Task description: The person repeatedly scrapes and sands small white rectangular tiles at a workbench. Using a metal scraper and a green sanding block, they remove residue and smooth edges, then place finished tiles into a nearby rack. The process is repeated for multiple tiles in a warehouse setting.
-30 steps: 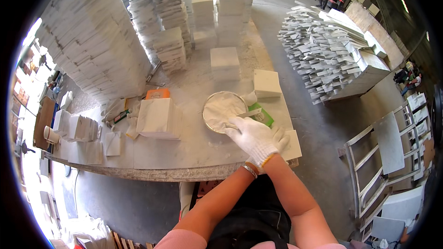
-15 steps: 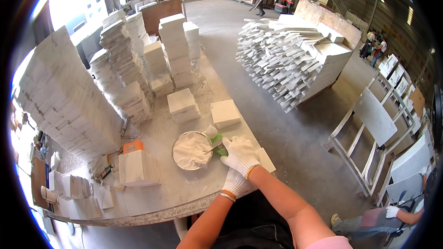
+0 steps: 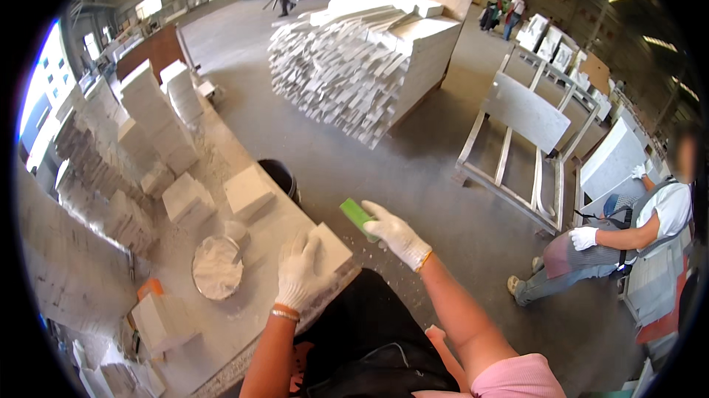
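Observation:
In the head view, my gloved right hand [image 3: 395, 232] is held out past the table's right edge. Its thumb and fingers close on a flat green rectangular piece [image 3: 356, 215], whose exact kind I cannot make out. My left hand [image 3: 299, 269], also in a white glove, lies with fingers stretched beside and partly over a pale stone tile [image 3: 334, 246] at the table corner. Left of it stands a round bowl [image 3: 219, 296] of white powder or paste, with a small pale cup-like thing [image 3: 238, 234] by its rim.
Tall stacks of white tiles [image 3: 155, 114] crowd the table's left side. Beyond the edge stand a dark bucket [image 3: 279, 176], a large pile of stone strips [image 3: 340, 77] and a metal rack [image 3: 509, 154]. A person [image 3: 620, 228] with white gloves is at the right.
The view has swung right. My right hand has left the bowl and carries the green piece out beyond the table edge. My left hand, formerly behind the right wrist, now lies by the corner tile.

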`<state>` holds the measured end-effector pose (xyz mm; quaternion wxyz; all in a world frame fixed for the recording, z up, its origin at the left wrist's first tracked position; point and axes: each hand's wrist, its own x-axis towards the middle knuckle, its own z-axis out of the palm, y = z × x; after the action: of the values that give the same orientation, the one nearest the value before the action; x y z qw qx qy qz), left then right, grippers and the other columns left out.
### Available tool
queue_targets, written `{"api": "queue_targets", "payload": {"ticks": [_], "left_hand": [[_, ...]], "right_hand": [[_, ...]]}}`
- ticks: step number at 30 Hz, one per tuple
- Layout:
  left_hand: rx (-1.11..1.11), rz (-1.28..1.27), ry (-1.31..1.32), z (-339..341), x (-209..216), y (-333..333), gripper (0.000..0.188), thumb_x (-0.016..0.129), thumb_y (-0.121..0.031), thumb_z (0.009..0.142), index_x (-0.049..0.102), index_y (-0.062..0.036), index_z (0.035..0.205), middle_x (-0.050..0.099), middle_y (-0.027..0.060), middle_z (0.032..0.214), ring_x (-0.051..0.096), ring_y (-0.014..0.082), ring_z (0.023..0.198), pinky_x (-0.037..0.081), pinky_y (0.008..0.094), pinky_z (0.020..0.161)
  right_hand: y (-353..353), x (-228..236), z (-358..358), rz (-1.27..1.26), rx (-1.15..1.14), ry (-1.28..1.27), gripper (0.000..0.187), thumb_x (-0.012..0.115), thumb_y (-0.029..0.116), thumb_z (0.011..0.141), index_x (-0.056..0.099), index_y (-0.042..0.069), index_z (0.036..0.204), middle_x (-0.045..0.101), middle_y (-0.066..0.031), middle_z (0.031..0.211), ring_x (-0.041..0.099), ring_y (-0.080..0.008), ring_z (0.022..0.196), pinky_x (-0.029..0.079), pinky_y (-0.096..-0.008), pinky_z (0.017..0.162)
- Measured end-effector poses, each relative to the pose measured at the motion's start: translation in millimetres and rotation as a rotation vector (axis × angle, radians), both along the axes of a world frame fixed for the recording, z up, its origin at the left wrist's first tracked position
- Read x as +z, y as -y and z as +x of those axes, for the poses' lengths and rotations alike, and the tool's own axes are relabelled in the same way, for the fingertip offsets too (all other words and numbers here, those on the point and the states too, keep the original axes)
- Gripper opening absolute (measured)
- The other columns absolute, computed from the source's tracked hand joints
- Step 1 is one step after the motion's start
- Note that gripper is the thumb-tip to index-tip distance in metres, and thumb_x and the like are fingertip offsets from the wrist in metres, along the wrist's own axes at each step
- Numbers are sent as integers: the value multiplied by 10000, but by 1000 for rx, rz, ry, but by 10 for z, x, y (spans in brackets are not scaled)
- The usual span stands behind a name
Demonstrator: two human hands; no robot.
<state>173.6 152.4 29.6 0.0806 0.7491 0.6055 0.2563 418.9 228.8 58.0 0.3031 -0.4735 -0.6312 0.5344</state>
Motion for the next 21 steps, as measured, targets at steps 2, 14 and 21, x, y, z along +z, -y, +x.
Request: {"api": "queue_targets", "payload": {"ticks": [2,14,21], "left_hand": [[7,-85,54,126,24,-128,852,810,-428,678,543,-32,1384,456,261,1477,409,463,1383,365,519,1146],[7,-46,56,32,71,-87,809,842,-421,625,569,-91,1312,506,202,1414,437,420,1351,366,516,1134],[37,-2,50,94,107,-116,752,846,-406,630,581,-79,1252,527,187,1372,474,403,1290,385,507,1099]], "right_hand": [[69,-88,172,-187,-47,-134,731,564,394,962,371,40,1572,510,-113,1511,528,-226,1298,435,-336,1061],[141,-206,-49,-196,78,-308,760,625,304,931,349,23,1581,516,-98,1488,500,-195,1322,385,-340,1102],[57,-395,-242,-344,51,-499,707,635,224,943,374,-8,1559,472,-128,1548,452,-223,1413,330,-361,1180]]}}
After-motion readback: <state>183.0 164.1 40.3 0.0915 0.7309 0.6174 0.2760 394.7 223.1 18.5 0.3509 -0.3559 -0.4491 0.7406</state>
